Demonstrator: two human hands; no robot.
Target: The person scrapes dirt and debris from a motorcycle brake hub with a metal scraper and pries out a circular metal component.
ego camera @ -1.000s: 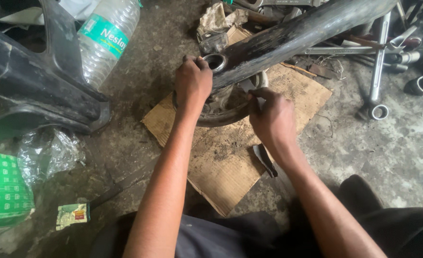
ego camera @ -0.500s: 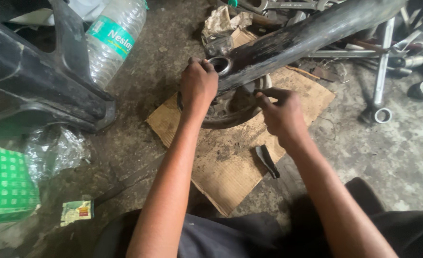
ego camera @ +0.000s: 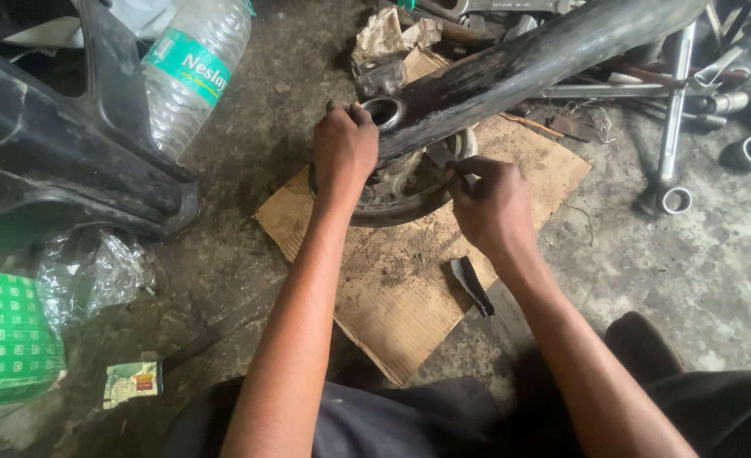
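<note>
Seen from above, a person is crouching over a dirty concrete floor (ego camera: 672,280), both bare forearms reaching forward. The left hand (ego camera: 344,148) is lying knuckles up with its fingers curling down over the rim of a round, dark metal part (ego camera: 388,199), gripping its upper left edge. The right hand (ego camera: 490,203) is sitting just right of that part, wrist bent, fingertips pinching together around a small thin object at the part's inner edge; it is too small and shadowed to identify.

The round part is greasy and blackened, resting on a torn sheet of brown cardboard (ego camera: 409,293) smeared with grime. A long, dark metal arm (ego camera: 528,68), scuffed and oily, is running diagonally from the upper right down to the round part, ending in a shiny ring-shaped opening (ego camera: 384,110) right beside the left hand's knuckles. A short, flat black tool (ego camera: 472,286) is lying on the cardboard just below the right wrist.

To the left, a black moulded plastic piece (ego camera: 61,161) is standing beside a clear ribbed plastic bottle (ego camera: 193,72) with a green label. Crumpled clear plastic wrap (ego camera: 95,271), a green-and-white patterned box (ego camera: 6,339) and a small sachet (ego camera: 132,383) are lying at lower left. Steel wrenches (ego camera: 672,127) are scattered at upper right.
</note>
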